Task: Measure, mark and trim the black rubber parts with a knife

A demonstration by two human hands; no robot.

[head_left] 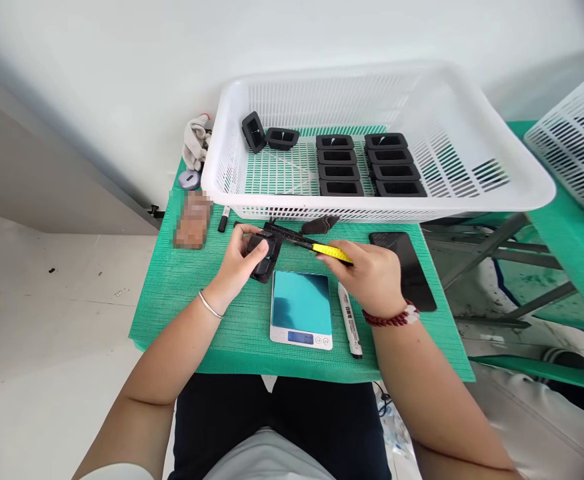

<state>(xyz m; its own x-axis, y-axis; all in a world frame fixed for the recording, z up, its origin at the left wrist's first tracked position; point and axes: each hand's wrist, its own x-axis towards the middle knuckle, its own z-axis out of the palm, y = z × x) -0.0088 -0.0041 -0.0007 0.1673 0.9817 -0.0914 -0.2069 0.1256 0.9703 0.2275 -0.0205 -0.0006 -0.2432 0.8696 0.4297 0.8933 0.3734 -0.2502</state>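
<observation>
My left hand [239, 263] is closed around a black frame-like plastic part [263, 267], held over the table at the scale's upper left corner. The thumb presses on its face. In my right hand [372, 273] is a slim black tool with a yellow handle [333, 253], gripped by the yellow end. Its dark far end meets the top of the part near my left fingers; the exact contact and the tool's kind are unclear. Below the hands lies a kitchen scale [302, 303]. A white marker pen [349, 320] rests beside it, under my right hand.
A white plastic basket [379, 208] at the back holds several black rectangular parts [339, 172]. A black phone [415, 273] lies at right. A capped marker [224, 219], a round grey case [189, 179] and a cloth [195, 141] are at left. Another basket [579, 143] stands far right.
</observation>
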